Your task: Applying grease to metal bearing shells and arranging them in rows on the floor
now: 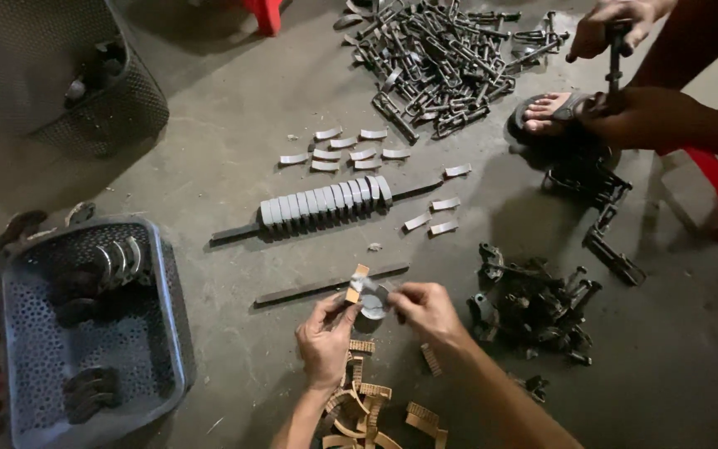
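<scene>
Left hand (323, 337): fingers curled, grip closed on the lower side of a small curved metal piece (371, 299) with a tan lining strip (356, 283) against it.
Right hand (427, 310): fingertips pinched shut on the same curved metal piece from its right side; both hands meet over it above the floor (226, 91).
Below the grip: a loose heap of tan lining strips (367, 407) on the floor, between the forearms.
Just above the grip: a long flat dark bar (309, 288) lying on the floor.
Further above: a second bar threaded with a row of grey curved shoes (326, 202), with loose grey pieces (342, 148) scattered beyond it.
Left of the grip: a blue perforated basket (172, 333) holding dark curved parts.
Right of the grip: a clump of dark metal brackets (533, 303).
Far above: a large pile of dark metal parts (442, 58).
Far upper right: another person's hands (621, 25) on a dark tool, a sandalled foot (546, 112) beside them.
</scene>
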